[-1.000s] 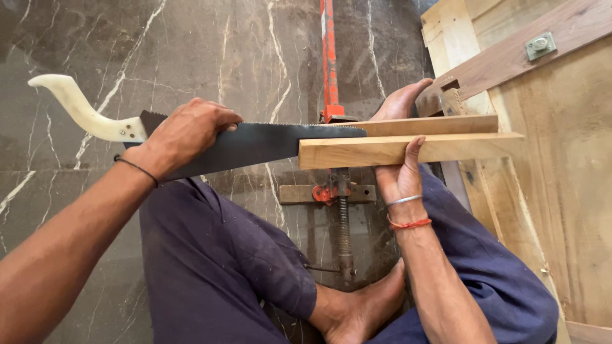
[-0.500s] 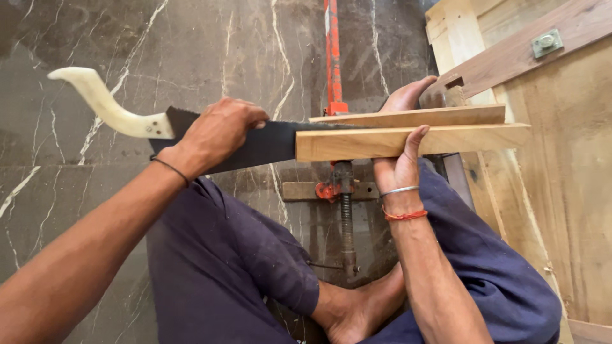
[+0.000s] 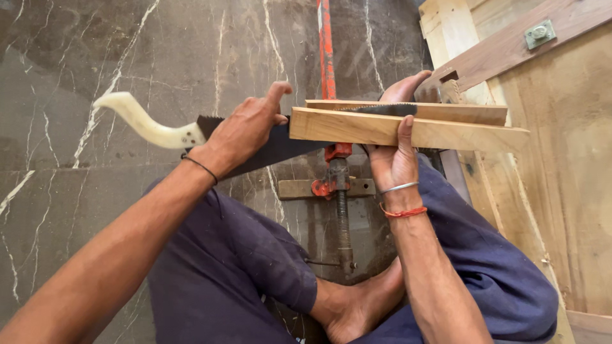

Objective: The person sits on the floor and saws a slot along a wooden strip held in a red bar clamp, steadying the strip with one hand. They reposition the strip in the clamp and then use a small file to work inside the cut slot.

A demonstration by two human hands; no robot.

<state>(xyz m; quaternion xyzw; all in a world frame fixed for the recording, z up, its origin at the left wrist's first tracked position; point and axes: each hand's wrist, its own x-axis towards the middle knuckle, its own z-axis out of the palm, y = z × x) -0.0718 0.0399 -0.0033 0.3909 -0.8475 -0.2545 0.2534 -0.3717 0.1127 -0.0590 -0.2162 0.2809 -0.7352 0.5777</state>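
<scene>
The left hand (image 3: 245, 130) is closed over the dark blade of a handsaw (image 3: 268, 143), gripping it along the back just ahead of its curved pale handle (image 3: 143, 124), with the forefinger lifted and pointing up. The right hand (image 3: 395, 156) wraps the two wooden strips (image 3: 446, 124) from below, thumb pressed flat against the near face and fingers curled round the far side, clamping them together. The saw's toothed edge (image 3: 382, 109) runs in the gap between the strips, which lie level over the person's lap. A red bar clamp (image 3: 328, 57) stands on the dark marble floor (image 3: 76, 191) behind them, and a timber frame (image 3: 561, 165) lies to the right.

Against the frame half a second ago, the saw has gone deeper to the right: the left hand now sits almost at the strips' near end, and less blade shows between the two. The right hand keeps the same grip.
</scene>
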